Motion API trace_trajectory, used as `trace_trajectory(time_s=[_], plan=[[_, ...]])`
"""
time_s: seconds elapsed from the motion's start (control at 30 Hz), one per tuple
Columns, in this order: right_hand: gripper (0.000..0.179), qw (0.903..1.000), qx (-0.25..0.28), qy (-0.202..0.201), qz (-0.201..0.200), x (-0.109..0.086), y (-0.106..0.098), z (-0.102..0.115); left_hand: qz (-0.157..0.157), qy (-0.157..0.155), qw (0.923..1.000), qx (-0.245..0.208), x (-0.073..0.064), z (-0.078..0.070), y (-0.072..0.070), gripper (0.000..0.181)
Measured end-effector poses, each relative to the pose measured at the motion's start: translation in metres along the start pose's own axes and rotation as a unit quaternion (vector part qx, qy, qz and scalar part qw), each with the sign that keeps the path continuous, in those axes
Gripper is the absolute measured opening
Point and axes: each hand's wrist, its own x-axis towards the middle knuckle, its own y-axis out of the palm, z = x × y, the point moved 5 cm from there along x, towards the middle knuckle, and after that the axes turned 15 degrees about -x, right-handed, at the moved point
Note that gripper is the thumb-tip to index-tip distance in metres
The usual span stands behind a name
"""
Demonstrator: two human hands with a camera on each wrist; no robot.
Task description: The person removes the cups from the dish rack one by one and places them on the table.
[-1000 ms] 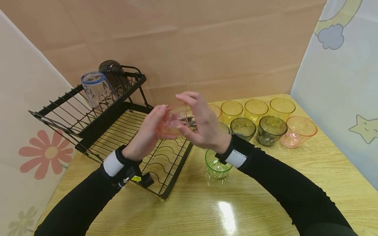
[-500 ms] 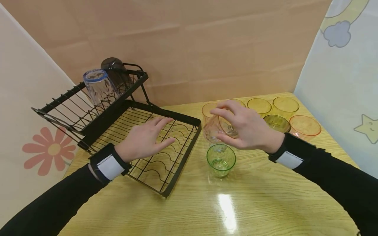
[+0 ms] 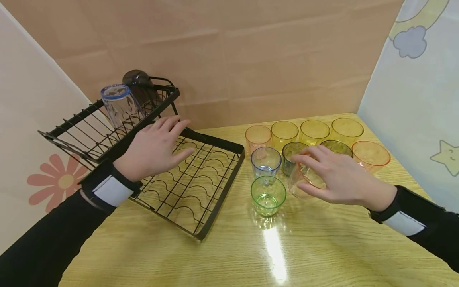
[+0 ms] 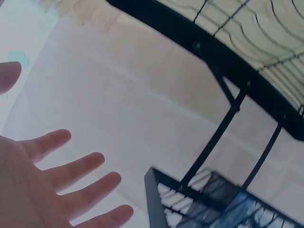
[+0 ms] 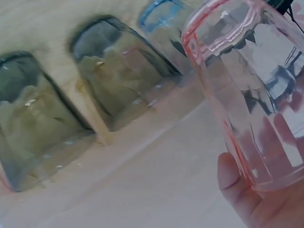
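Note:
My right hand [image 3: 333, 175] holds a clear pink glass [image 3: 298, 184] by its rim end, the glass tilted low over the table, right of a green glass [image 3: 268, 197]. In the right wrist view the thumb [image 5: 230, 176] lies against the side of the pink glass [image 5: 251, 109]. Over the black two-tier dish rack [image 3: 218, 215] hovers my left hand [image 3: 152, 149], fingers spread and nothing in them. The left wrist view shows its palm [image 4: 28, 185] apart from the rack's frame [image 4: 209, 47].
A blue-rimmed glass [image 3: 120, 105] and a dark glass [image 3: 138, 85] stand upside down on the upper tier. More glasses stand at the right: a blue-rimmed glass [image 3: 265, 159], yellow glasses [image 3: 284, 133], smoky glasses [image 3: 292, 153], a red-rimmed glass [image 3: 371, 153].
Both hands were at the pink glass above the rack; the left let go and drew back left. The right hand carried the glass rightward and down, past the green glass.

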Motion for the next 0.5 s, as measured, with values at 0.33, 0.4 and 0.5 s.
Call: trace_trajectory(time_s=[0.33,0.4,0.5], plan=[[0.043,0.9996,-0.01,0.001,0.026,-0.019,0.023,-0.001,-0.018,-0.011,0.9995,0.025,0.001,0.005,-0.04,0.077],[0.043,0.9995,-0.01,-0.002,0.03,-0.022,0.03,0.0,-0.025,-0.016,0.9991,0.029,0.002,0.007,-0.049,0.077],[0.046,0.9989,-0.013,0.0,0.046,-0.025,0.04,-0.001,-0.03,-0.035,0.9984,0.033,0.005,0.016,-0.065,0.077]])
